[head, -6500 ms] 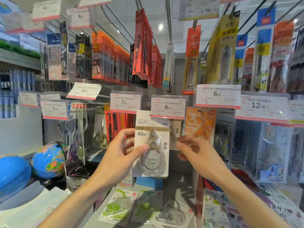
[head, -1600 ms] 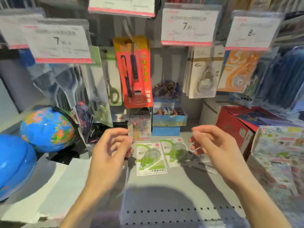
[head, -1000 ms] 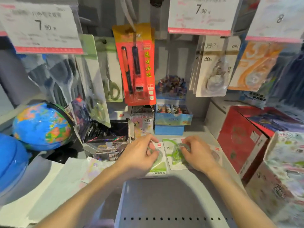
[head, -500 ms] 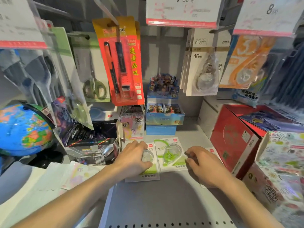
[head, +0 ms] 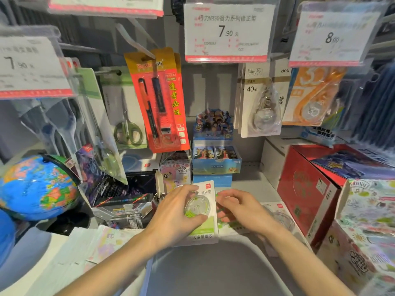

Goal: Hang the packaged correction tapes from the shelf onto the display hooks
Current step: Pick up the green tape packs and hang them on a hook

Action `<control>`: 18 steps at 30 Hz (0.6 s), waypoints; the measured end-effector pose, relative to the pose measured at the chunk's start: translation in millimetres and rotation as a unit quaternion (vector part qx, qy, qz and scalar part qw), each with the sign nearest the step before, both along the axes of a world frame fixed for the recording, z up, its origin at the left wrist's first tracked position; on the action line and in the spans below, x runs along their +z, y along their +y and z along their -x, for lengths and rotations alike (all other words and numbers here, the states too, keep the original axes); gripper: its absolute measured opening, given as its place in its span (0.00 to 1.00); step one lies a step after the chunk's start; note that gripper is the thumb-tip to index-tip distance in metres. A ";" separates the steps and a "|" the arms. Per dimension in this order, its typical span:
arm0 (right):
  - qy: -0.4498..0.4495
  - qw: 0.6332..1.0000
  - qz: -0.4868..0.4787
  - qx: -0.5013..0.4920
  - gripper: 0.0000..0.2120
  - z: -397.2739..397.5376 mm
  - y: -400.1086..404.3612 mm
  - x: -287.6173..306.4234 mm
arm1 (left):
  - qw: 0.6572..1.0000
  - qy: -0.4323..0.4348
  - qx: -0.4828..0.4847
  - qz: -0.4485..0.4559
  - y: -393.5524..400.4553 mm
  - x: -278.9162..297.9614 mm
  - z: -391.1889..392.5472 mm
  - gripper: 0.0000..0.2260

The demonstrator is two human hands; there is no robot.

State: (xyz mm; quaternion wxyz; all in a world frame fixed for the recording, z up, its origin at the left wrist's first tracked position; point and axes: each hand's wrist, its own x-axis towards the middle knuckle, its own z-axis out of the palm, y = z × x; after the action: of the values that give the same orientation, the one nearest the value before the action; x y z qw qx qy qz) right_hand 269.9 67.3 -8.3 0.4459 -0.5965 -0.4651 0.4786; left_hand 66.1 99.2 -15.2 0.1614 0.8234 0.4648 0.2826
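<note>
A green-and-white correction tape pack [head: 205, 228] is tilted up off the grey shelf [head: 213, 274], and my left hand [head: 175, 214] is closed around its blister. My right hand [head: 239, 210] curls over a second green pack [head: 227, 225] right beside it, hiding most of it. A third, clear pack [head: 281, 216] lies flat to the right of that hand. On the hooks above hang several white 40m correction tape packs [head: 263, 103] and orange ones [head: 312, 99].
Price tags [head: 228, 33] hang in front of the hooks. A red pen pack [head: 160, 99] and scissors [head: 126, 116] hang at the left. A globe [head: 38, 189], blue card boxes [head: 215, 161] and a red carton [head: 305, 195] surround the packs on the shelf.
Both hands came down from the hooks to the shelf. My left hand closed on the left green pack and tipped it up. My right hand shifted left from the clear pack onto the second green one.
</note>
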 end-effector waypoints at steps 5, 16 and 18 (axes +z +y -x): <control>0.099 0.995 -0.001 0.004 0.08 6.7 -1.2 5.8 | 0.999 -0.022 -0.034 -0.011 -10.8 7.0 -1.4 0.32; 0.102 0.991 -0.080 -0.009 0.07 -11.5 -3.5 21.8 | 0.929 -0.293 -0.014 0.225 -10.3 18.8 4.6 0.29; 0.089 0.992 -0.091 0.006 0.07 -8.4 -1.4 24.6 | 0.911 -0.327 -0.017 0.249 -9.0 20.4 7.7 0.28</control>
State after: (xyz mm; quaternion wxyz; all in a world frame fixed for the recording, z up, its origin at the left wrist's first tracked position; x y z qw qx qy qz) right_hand 278.3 66.0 16.2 0.5349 -0.5056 -0.4690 0.4881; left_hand 58.4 90.2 5.3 0.5092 0.6258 0.4271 0.4083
